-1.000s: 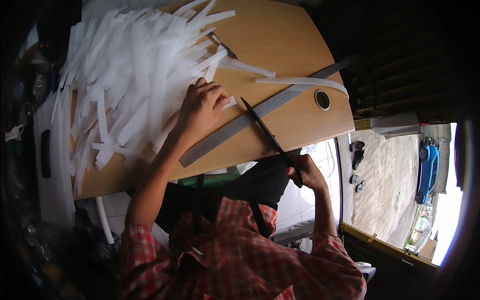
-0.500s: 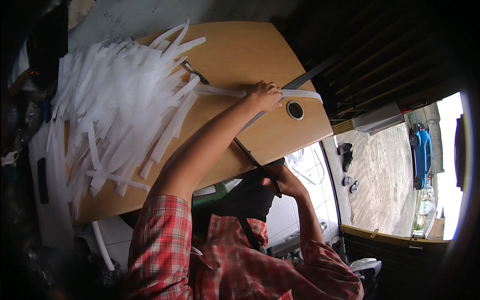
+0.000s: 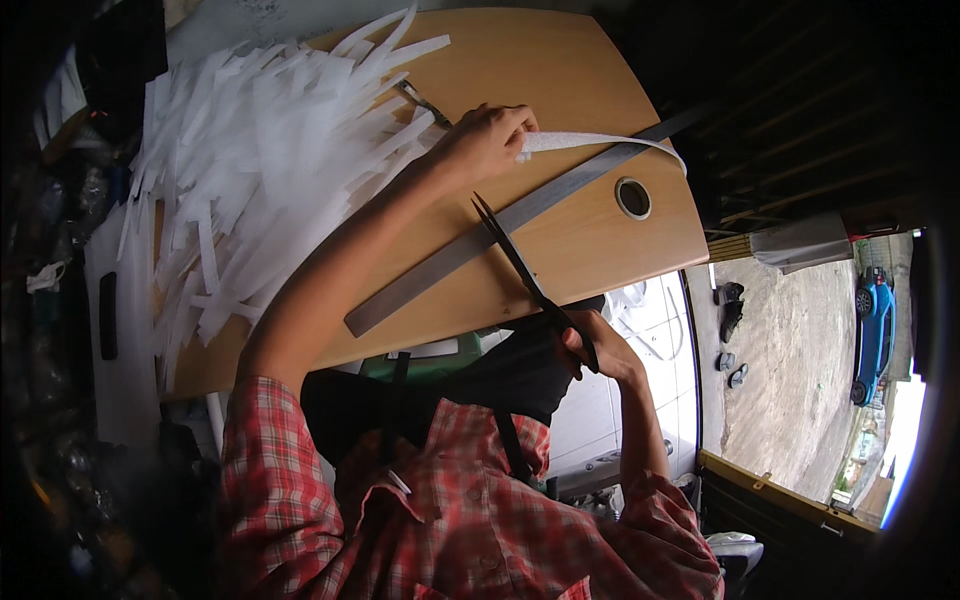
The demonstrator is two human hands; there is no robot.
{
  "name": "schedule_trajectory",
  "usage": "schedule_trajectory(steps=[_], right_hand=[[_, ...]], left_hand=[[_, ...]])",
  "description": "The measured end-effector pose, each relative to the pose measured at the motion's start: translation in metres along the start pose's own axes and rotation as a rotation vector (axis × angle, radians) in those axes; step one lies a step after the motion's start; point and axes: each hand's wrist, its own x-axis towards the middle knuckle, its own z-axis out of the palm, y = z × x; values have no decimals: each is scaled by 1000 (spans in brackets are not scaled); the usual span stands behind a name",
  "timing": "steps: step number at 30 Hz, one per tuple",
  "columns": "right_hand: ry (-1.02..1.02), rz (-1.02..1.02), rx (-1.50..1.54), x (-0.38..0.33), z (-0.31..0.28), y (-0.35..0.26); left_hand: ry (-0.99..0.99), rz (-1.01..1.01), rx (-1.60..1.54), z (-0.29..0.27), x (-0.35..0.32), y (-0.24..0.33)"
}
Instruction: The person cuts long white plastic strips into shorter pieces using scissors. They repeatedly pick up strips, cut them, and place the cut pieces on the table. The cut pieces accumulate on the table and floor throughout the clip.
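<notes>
My left hand is closed on the end of a white foam strip, which stretches right over a long metal ruler and curves past the table's far right edge. In my right hand, at the table's near edge, is a pair of black-handled scissors. Its long blades point up and left, their middle over the ruler. Left of my left hand lies a big heap of white foam strips. The handle of a cutter knife shows beside the heap, partly behind my left hand.
The wooden table has a round hole with a ring near its right side. A green container is under the near edge. Shoes and a blue car are outside on the right.
My left hand has come off the ruler and moved left along the foam strip, lifting it. The scissors blades now reach over the table by the ruler. The whole view has shifted.
</notes>
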Motion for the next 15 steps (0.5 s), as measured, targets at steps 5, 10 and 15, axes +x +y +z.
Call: schedule_trajectory(steps=[5,10,15], right_hand=[[-86,12,-88,7,-12,-8],[-88,49,-80,10,-8,-12],[-39,45,-63,8,-1,-10]], left_hand=[[24,-294,-118,-71,-106,15],[102,-423,-63,-78,-180,22],[76,-487,68,-85,-206,26]])
